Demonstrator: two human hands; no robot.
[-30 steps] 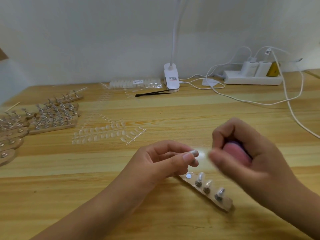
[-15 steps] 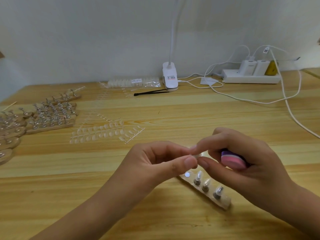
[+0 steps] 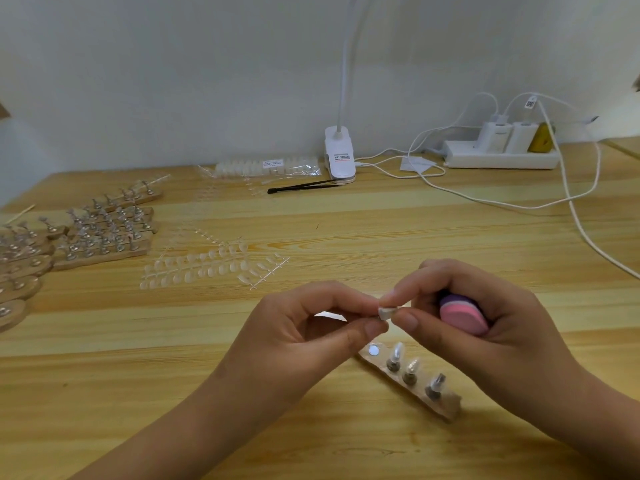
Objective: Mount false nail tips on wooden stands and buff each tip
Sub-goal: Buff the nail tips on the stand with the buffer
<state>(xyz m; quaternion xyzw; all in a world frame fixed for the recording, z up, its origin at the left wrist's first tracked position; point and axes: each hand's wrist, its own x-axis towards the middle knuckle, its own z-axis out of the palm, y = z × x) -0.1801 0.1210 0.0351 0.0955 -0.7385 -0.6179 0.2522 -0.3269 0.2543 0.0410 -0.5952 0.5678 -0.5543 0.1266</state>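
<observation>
My left hand and my right hand meet above the table, both pinching a small clear nail tip on its holder between thumb and forefinger. A pink and purple buffer block is tucked in the curled fingers of my right hand. Just below lies a wooden stand with three metal pegs carrying nail tips and one bare round magnet spot at its near-left end.
Strips of loose clear nail tips lie centre left. Several more wooden stands with pegs crowd the left edge. At the back stand a clip lamp, black tweezers, a bag of tips and a power strip with trailing white cables.
My right hand has stopped its blurred buffing motion and moved left to the nail tip, now pinching it together with my left hand. The buffer stays tucked in my right hand.
</observation>
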